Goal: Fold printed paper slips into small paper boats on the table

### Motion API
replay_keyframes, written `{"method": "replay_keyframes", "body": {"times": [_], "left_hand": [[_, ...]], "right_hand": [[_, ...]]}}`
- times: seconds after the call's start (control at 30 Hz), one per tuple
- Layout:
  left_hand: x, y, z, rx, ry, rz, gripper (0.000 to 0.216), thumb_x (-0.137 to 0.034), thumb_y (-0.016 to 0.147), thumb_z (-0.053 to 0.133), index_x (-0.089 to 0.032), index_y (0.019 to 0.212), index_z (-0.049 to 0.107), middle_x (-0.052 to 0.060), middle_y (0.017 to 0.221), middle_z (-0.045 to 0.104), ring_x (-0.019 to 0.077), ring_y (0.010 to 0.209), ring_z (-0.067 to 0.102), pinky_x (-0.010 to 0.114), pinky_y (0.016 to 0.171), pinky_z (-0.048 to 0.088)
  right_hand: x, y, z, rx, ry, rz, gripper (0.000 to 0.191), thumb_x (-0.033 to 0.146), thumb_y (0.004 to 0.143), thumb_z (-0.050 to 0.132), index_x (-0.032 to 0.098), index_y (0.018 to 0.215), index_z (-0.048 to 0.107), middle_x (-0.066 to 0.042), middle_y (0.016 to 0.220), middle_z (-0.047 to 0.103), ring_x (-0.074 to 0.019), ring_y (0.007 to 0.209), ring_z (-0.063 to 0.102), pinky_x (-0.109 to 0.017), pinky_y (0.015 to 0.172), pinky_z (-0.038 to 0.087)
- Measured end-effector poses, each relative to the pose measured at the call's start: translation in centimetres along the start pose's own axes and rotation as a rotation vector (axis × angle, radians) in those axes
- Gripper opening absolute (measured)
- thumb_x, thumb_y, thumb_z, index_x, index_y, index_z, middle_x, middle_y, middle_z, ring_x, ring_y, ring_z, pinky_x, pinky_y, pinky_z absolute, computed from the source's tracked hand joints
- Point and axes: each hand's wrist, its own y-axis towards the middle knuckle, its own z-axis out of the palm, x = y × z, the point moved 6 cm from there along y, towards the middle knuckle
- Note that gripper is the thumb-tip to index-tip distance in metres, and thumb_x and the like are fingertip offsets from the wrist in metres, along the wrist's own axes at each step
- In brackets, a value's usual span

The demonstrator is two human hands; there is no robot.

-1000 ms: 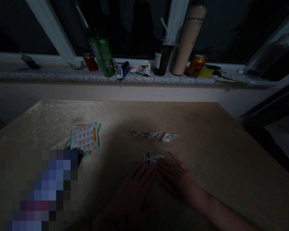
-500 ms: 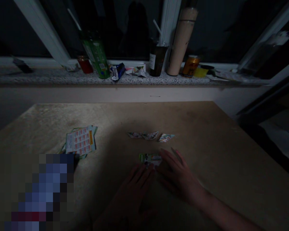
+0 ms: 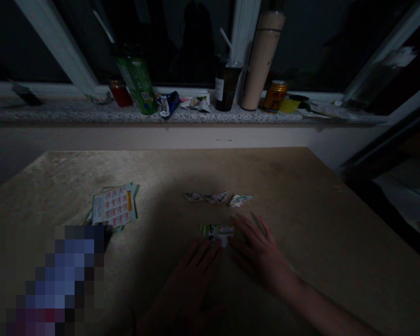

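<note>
Resting palm-down, fingers extended, your left hand [image 3: 196,270] had its fingertips on the near side of the small green-and-white printed paper strip [image 3: 216,229], pressing rather than gripping. Your right hand [image 3: 261,254] sat at the strip's right end, fingers straight and spread, gripping nothing; couldn't tell if its fingertips touched the paper. Strip was on the brown tabletop [image 3: 294,186], just short of a row of folded, pointed patterned-paper pieces [image 3: 217,198].

Edges: far table edge ran along the pale wall [image 3: 182,137], well beyond the folded row. Right edge slanted well apart from your right hand, with wide tabletop between. Left was tighter: fanned stack of pale printed cards with red blocks [image 3: 114,205], and nearer you a pixelated blue patch [image 3: 66,266].

Hard to make out: light was dim, shadow covered the middle. Your left thumb and wrist sank into the dark, your right forearm was cut off by the frame bottom, pixelation masked the lower-left corner. Couldn't tell if the two left folded pieces were joined.

Strip looked flat, long side left to right: green left end, pale printed panel toward the right, whitish nearer part running under your left fingers.
</note>
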Motion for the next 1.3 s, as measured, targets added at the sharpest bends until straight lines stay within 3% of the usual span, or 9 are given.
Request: {"method": "replay_keyframes", "body": {"times": [0.23,1.0,1.2,1.3], "left_hand": [[-0.4,-0.2,-0.8,-0.02,0.018,-0.036,0.084,-0.056,0.082,0.05,-0.015,0.146,0.014,0.007,0.153,0.014,0.0291,0.138,0.015,0.047,0.112,0.011],[-0.4,0.0,-1.1,0.015,0.008,-0.05,0.083,-0.059,0.082,0.05,-0.014,0.145,0.02,0.009,0.152,0.015,0.0294,0.137,0.017,0.048,0.112,0.009],[-0.3,0.0,-0.9,-0.014,0.006,-0.039,0.085,-0.057,0.083,0.049,-0.015,0.147,0.012,0.009,0.152,0.016,0.0292,0.137,0.017,0.049,0.112,0.009],[-0.1,-0.2,-0.6,-0.022,-0.018,-0.009,0.086,-0.059,0.083,0.047,-0.016,0.147,0.008,0.008,0.153,0.014,0.0289,0.138,0.015,0.048,0.112,0.009]], "right_hand": [[-0.3,0.1,-0.6,-0.086,-0.029,0.014,0.024,0.024,0.089,0.052,0.026,0.108,0.065,-0.008,0.14,0.043,-0.0274,0.13,0.037,-0.055,0.104,0.029],[-0.2,0.2,-0.2,-0.085,-0.105,0.017,0.028,0.022,0.09,0.048,0.022,0.115,0.061,-0.003,0.129,0.057,-0.0269,0.124,0.045,-0.058,0.106,0.028],[1.3,0.0,0.0,-0.038,0.079,-0.156,0.035,0.02,0.09,0.047,0.016,0.125,0.053,-0.007,0.126,0.059,-0.0201,0.121,0.049,-0.044,0.107,0.036],[1.5,0.0,0.2,0.016,0.125,-0.146,0.036,0.021,0.089,0.049,0.015,0.124,0.054,-0.008,0.125,0.059,-0.02,0.119,0.052,-0.041,0.107,0.037]]}}
